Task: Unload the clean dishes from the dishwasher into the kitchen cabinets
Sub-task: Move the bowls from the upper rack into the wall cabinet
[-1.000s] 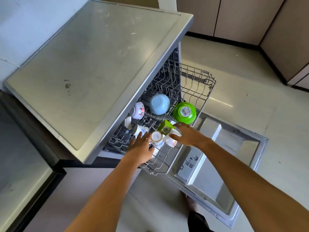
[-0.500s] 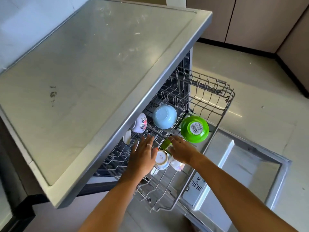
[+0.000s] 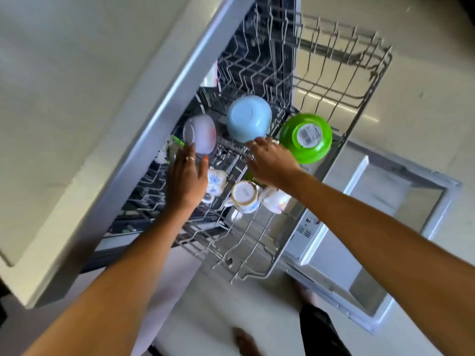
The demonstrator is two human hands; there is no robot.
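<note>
While wire rack (image 3: 295, 227) is pulled out, left hand (image 3: 186, 176), fingers straight, is laid against white bowl (image 3: 200, 134); right hand (image 3: 270, 163), fingers extended, is touching smooth round blue bowl (image 3: 248, 119) beside glossy green bowl (image 3: 305, 137); ceramic cups (image 3: 244, 196) are upturned below.

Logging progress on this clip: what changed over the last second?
Both hands moved from the cups deeper into the rack: the left hand to the white bowl, the right hand to the blue bowl. Neither grips yet. The green bowl and cups stayed put.

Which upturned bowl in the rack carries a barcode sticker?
The bright green plastic bowl, rightmost of three; the light blue bowl and blurred white bowl show none.
</note>
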